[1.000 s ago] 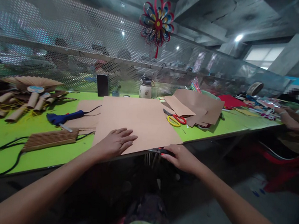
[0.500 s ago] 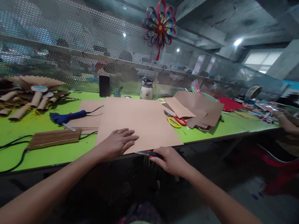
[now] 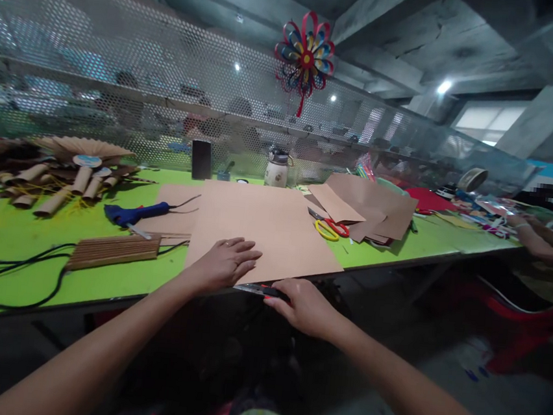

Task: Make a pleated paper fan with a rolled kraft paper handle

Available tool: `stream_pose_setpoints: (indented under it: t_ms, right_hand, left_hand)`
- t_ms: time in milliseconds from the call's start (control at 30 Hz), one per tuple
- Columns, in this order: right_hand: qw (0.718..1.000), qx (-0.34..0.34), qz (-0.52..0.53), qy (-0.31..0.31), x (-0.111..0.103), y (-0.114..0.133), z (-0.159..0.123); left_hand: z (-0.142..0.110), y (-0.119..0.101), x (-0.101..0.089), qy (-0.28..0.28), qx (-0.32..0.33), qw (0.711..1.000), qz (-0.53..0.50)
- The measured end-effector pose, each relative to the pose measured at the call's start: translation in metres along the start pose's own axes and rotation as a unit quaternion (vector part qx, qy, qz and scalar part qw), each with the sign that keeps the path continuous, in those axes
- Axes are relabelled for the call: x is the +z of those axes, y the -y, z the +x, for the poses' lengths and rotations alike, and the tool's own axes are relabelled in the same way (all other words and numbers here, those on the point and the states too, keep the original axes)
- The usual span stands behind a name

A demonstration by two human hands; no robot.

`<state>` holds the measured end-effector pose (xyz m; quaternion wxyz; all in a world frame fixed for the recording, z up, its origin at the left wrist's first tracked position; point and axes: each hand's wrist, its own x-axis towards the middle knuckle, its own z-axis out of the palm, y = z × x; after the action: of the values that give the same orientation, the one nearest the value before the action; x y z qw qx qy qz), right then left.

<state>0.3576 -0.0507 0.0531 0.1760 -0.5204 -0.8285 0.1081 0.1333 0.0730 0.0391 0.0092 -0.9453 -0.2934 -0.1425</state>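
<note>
A large sheet of brown paper (image 3: pixel 256 215) lies on the green table, its near edge at the table's front. My left hand (image 3: pixel 226 265) rests flat on the sheet's near left part, fingers stretched out, with a ring on one finger. My right hand (image 3: pixel 301 304) is closed round a black-and-red cutter knife (image 3: pixel 261 290) at the table's front edge. The blade points left along the near edge of the sheet, close below my left fingers. Whether it touches the paper I cannot tell. My right fingers hide much of the handle.
Scissors (image 3: pixel 330 229) with yellow and red handles lie right of the sheet, beside brown paper pieces (image 3: pixel 369 203). Leftward are a blue glue gun (image 3: pixel 136 212), a corrugated cardboard piece (image 3: pixel 113 250), black cords and paper fans (image 3: pixel 86 150). A bottle (image 3: pixel 277 170) stands behind. Another person's arms (image 3: pixel 537 239) are far right.
The cutter knife in my right hand has moved left along the sheet's near edge. My left hand stays on the paper. The whole view has shifted slightly.
</note>
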Motion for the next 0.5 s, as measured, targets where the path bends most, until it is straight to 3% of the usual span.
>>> stream_pose_setpoints:
  t_ms: [367, 500]
  right_hand:
    - [1.000, 0.013, -0.023, 0.009, 0.007, 0.020, 0.008]
    - [1.000, 0.014, -0.022, 0.010, 0.005, 0.021, 0.008]
  left_hand:
    - [0.002, 0.000, 0.003, -0.019, 0.028, 0.999, -0.002]
    - [0.000, 0.000, -0.008, -0.019, 0.056, 0.998, -0.008]
